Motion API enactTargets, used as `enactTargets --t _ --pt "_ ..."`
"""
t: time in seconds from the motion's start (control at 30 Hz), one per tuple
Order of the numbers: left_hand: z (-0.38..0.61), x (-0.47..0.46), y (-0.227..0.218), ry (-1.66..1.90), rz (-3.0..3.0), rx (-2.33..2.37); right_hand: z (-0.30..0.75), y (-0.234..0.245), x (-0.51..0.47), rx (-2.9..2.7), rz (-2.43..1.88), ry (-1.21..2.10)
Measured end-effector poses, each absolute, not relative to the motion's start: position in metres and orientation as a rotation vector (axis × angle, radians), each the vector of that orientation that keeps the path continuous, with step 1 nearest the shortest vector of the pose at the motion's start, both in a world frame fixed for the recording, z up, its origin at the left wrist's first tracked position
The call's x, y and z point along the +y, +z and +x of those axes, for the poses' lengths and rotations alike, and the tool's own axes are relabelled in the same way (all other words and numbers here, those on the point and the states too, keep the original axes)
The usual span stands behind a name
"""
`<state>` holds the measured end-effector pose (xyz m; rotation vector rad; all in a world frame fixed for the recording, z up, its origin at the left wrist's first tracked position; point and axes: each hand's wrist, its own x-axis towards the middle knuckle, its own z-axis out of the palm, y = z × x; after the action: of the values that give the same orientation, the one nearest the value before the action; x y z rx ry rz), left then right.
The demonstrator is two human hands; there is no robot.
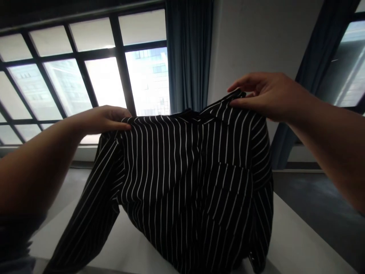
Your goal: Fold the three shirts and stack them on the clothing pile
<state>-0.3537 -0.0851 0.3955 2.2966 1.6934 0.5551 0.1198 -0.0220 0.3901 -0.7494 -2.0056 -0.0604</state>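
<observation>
A black long-sleeved shirt with thin white stripes (171, 163) hangs in front of me, its buttoned front and chest pocket facing me. My left hand (110, 118) pinches it at the shoulder on the left, thumb in front. With thumb and fingers, my right hand (262, 93) grips the other shoulder near the collar and holds that side higher. Both sleeves droop at the sides. The shirt's lower part hangs over the white table, and its hem is out of view or hidden in folds.
Below the shirt is a white table (296, 236). Beyond it are dark-framed windows (146, 83) on the left, a blue-grey curtain (189, 57), a pale wall (256, 38), and another curtain (313, 64) beside a window at the right. Grey floor (322, 201) shows past the table.
</observation>
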Motion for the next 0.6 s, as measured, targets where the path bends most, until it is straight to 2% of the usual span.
enactTargets --t 0.13,0.27,0.4,0.6 --pt "-0.346 -0.013 0.395 0.603 2.58 2.061 0.1 0.394 0.061 -2.052 -0.819 -0.177" --pt "-0.332 0.067 0.36 0.512 2.628 2.268 0.07 0.357 0.16 -2.116 -0.821 -0.185" --pt "-0.33 0.144 0.289 0.214 2.604 2.347 0.045 0.28 0.255 -2.171 -0.898 -0.17" --pt "-0.325 0.218 0.153 -0.119 2.332 2.39 0.016 0.124 0.326 -2.208 -1.319 0.021"
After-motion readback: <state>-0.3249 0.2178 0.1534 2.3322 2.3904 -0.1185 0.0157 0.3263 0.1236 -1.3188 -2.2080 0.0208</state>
